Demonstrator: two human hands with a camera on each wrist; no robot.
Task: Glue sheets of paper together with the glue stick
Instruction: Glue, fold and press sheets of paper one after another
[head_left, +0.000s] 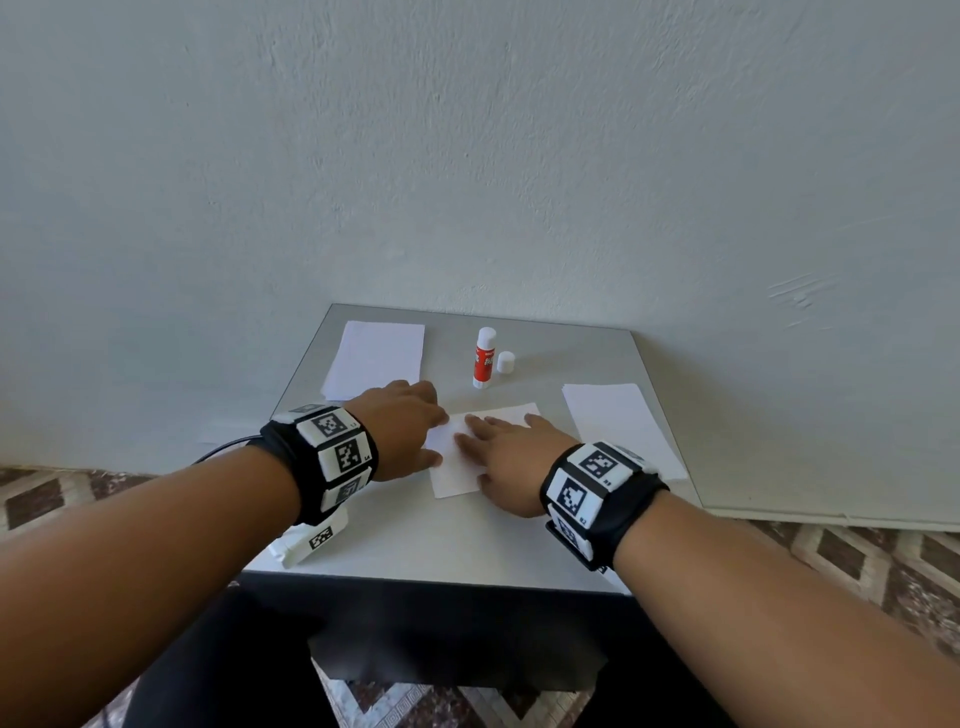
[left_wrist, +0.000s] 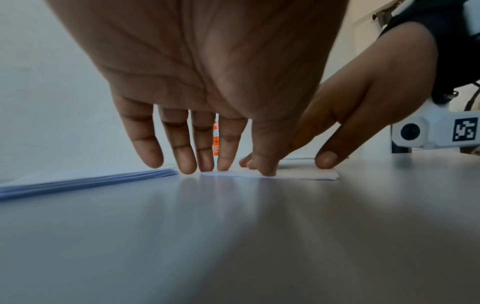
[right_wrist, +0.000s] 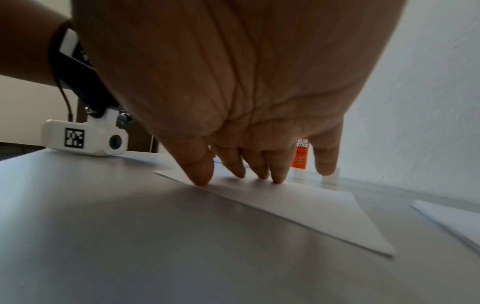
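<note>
A small white paper sheet (head_left: 457, 475) lies at the table's centre; it also shows in the left wrist view (left_wrist: 306, 174) and the right wrist view (right_wrist: 311, 209). My left hand (head_left: 410, 426) presses its left edge with straight fingers (left_wrist: 182, 158). My right hand (head_left: 498, 457) lies flat on it, fingertips (right_wrist: 205, 174) down on the paper. The uncapped red and white glue stick (head_left: 483, 358) stands upright behind the sheet, its white cap (head_left: 505, 362) beside it. The same glue stick (right_wrist: 301, 156) shows between my right fingers.
A stack of white sheets (head_left: 376, 356) lies at the back left of the grey table (head_left: 467, 540), another stack (head_left: 618, 426) at the right. The wall rises just behind the table. Patterned floor surrounds it.
</note>
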